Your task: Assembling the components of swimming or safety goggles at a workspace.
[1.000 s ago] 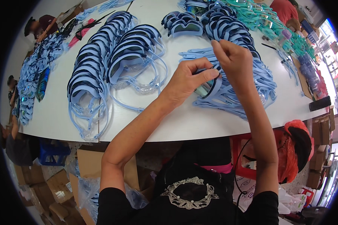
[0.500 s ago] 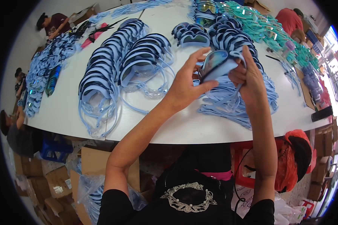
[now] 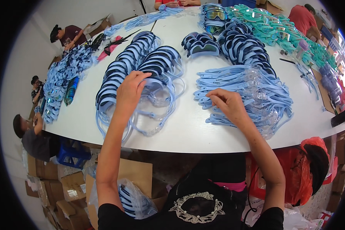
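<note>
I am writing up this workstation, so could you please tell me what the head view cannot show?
Left hand: head view; its back hides the palm and any grip on blue goggles.
Right hand: head view; curled fingers hide whether they pinch any blue straps.
Red-clad person at the top edge: head view; that edge cuts off the head.
Plastic bag: head view; film and left arm obscure its full contents.

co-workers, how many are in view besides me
5: a person in maroon, one in a patterned top and one in dark grey down the left; red sleeves at the top edge, head out of view; one in red at upper right. Others may be hidden.
</note>
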Available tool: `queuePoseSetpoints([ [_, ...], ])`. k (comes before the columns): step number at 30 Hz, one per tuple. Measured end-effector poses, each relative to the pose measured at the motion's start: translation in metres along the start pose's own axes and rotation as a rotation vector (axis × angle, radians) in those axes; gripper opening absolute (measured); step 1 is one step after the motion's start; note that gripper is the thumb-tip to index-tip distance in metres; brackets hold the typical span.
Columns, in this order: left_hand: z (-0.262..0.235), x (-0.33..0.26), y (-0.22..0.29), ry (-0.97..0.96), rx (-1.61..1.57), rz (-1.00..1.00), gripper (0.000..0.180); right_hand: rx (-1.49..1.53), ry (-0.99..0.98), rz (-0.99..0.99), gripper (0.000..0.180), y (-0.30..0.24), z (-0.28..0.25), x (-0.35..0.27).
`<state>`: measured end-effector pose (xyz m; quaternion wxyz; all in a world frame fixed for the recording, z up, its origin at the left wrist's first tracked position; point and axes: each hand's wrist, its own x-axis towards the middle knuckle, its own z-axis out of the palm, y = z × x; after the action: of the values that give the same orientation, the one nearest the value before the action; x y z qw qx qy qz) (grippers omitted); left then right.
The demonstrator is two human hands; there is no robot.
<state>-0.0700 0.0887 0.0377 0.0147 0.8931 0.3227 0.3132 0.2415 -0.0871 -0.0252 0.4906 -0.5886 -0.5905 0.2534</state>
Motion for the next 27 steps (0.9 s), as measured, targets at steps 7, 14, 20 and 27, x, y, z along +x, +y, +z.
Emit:
queuePoseSetpoints([
  [7,0.03,0.096,0.061,0.16,0.034,0.272,0.038,-0.401,0.018,-0.331,0.011,0.012,0.009,-0.009],
  [14,0.151,0.246,0.006,-0.405,-0.041,0.106,0.125,-0.361,-0.053,-0.331,0.01,0.011,0.008,-0.004],
  [20,0.208,0.305,-0.013,-0.782,-0.097,0.089,0.147,-0.385,-0.089,-0.315,0.011,0.009,0.003,-0.003],
  [27,0.199,0.307,-0.019,-0.873,-0.151,-0.051,0.14,-0.375,-0.071,-0.352,0.009,0.014,0.005,-0.001],
])
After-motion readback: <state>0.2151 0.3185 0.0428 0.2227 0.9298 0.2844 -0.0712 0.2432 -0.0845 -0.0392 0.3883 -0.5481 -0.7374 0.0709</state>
